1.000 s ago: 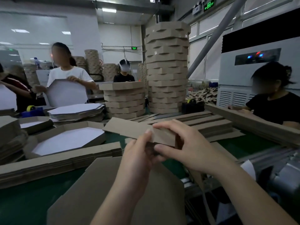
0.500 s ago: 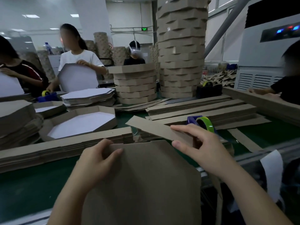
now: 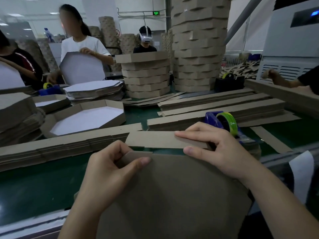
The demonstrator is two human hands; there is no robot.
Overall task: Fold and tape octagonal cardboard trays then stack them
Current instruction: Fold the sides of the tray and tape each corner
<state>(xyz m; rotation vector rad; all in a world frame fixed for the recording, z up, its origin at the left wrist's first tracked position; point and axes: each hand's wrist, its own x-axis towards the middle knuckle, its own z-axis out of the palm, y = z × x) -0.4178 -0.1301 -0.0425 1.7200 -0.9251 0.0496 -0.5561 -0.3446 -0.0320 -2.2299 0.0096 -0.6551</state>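
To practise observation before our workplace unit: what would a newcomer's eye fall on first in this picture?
First, the two hands in the near centre: the left hand pinches a small flap at the far edge of a flat brown sheet, and the right hand holds a cardboard strip just beyond it. Next, the tall tower of stacked trays at the back, right of centre, then the blue tape dispenser behind the right hand.

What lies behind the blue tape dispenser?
Piles of long cardboard strips lie behind the tape dispenser. The right hand, pinching a cardboard strip, covers its lower front.
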